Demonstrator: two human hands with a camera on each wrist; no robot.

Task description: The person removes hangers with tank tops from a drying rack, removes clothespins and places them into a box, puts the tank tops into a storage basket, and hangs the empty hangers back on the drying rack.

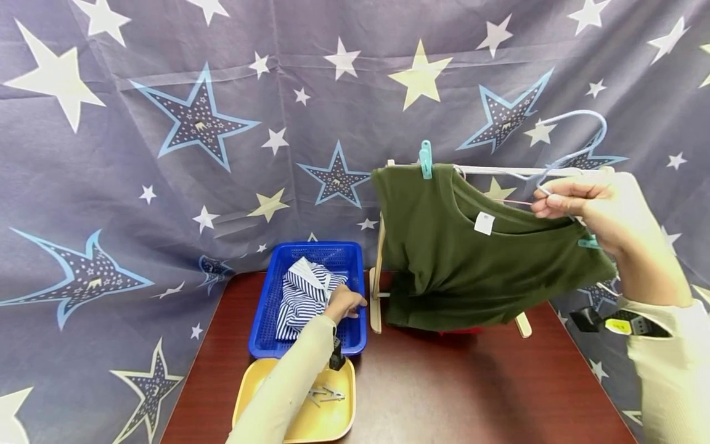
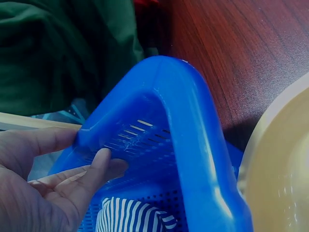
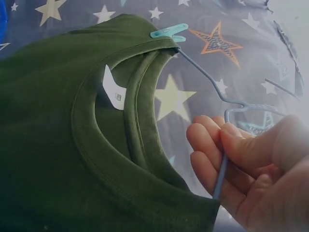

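In the head view the right hand pinches a blue wire hanger near its neck. From it hangs a green shirt, a teal clothespin at one shoulder and a second pin at the other. Shirt and hanger slope down toward the table's right edge, in front of a rack at the back of the table. A level wrist would suit this hold better: it should share the weight between both pins. The left hand is at the right rim of a blue basket near the table's far left corner; a striped garment lies in it. A yellow tray with clips sits in front.

The left wrist view shows loosely spread fingers, one at the basket's rim, others over its inside, clear of the striped cloth. Whether they press the rim, I cannot tell. A light touch is wise, so the basket does not tip.

The right wrist view shows thumb and fingers holding wire alone, beside the collar. That is sound: the cloth can drape freely, though a firm pinch matters, since thin wire may twist.
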